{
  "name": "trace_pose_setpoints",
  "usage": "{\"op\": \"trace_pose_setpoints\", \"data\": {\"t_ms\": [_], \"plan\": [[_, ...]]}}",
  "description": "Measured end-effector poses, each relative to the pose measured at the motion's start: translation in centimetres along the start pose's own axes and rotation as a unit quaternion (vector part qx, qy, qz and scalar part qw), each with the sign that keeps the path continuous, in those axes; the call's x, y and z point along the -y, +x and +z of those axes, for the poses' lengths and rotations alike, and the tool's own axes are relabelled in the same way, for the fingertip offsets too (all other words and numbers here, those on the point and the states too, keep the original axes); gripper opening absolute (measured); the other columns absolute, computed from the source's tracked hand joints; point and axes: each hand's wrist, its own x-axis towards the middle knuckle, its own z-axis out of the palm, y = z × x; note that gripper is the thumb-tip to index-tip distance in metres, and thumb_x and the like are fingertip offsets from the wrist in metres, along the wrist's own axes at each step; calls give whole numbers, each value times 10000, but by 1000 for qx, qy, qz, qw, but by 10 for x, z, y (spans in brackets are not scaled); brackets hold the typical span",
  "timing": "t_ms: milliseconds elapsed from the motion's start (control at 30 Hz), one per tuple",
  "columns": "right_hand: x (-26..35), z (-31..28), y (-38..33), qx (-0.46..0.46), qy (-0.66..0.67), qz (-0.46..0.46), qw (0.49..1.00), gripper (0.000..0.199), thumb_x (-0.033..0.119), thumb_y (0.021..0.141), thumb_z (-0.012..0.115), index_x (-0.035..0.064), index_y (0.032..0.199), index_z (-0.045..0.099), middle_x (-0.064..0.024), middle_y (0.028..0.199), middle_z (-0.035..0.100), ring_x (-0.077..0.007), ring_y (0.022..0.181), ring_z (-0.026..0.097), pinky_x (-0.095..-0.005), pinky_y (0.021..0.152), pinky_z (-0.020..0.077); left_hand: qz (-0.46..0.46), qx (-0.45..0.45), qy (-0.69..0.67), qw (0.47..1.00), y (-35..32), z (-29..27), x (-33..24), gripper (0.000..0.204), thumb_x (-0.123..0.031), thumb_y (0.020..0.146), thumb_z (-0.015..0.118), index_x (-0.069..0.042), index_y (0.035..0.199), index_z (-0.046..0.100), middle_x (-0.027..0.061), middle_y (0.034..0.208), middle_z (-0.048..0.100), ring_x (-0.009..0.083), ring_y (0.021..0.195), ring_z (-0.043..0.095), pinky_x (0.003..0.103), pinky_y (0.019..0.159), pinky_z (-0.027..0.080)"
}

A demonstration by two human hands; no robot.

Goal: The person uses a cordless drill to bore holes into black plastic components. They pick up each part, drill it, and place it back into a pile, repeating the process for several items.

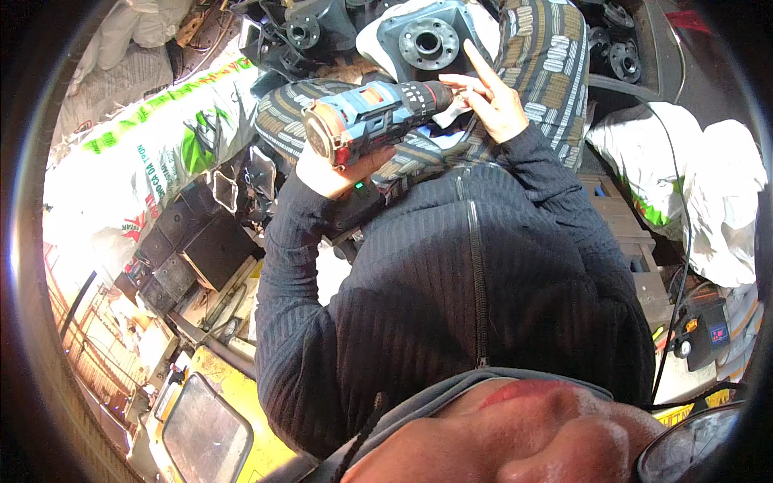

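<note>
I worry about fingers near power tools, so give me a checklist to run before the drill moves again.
1. Drill held: ok, in the left hand.
2. Right hand clear of the chuck: not ok, its fingers are at the front end.
3. Bit seated straight: cannot tell, fingers obscure it.
4. Chuck pointing at the hub: not ok, it points toward the right hand.
5. Hub's central hole visible: ok.
</note>
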Motion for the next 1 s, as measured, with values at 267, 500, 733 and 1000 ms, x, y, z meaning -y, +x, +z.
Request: {"op": "trace_pose_setpoints", "data": {"t_ms": [267, 500, 733, 1000], "plan": [[7, 5, 3, 11, -102, -48, 994, 677, -45, 796, 382, 192, 1404, 200, -95, 1078, 620, -184, 884, 628, -282, 825, 481, 97, -18, 17, 995, 6, -7, -9, 459, -153, 707, 730, -40, 1114, 550, 109, 1031, 592, 226, 925, 585, 340, 822, 458], [13, -4, 5, 94, -244, -91, 961, 713, -24, 806, 460, 239, 1401, 168, -66, 1066, 623, -221, 841, 641, -316, 802, 506, 94, 29, 48, 994, 4, -17, -6, 445, -158, 718, 715, -45, 1114, 546, 114, 1061, 581, 248, 968, 571, 354, 842, 448], [-7, -13, 11, 109, -185, -70, 974, 735, 17, 801, 512, 185, 1414, 142, -107, 1225, 520, -184, 853, 603, -284, 780, 476, 203, 14, 279, 939, 8, -12, -5, 472, -244, 732, 659, -106, 1157, 509, 97, 1112, 561, 263, 1043, 528, 385, 926, 383], [-83, -29, 92, -231, -68, 114, 964, 465, 297, 833, 555, 30, 1210, 498, -166, 1172, 553, -242, 1091, 533, -310, 939, 389, 175, -49, 230, 956, 64, -15, -5, 354, -240, 732, 637, -73, 1037, 569, 114, 984, 605, 290, 912, 585, 364, 798, 464]]}}
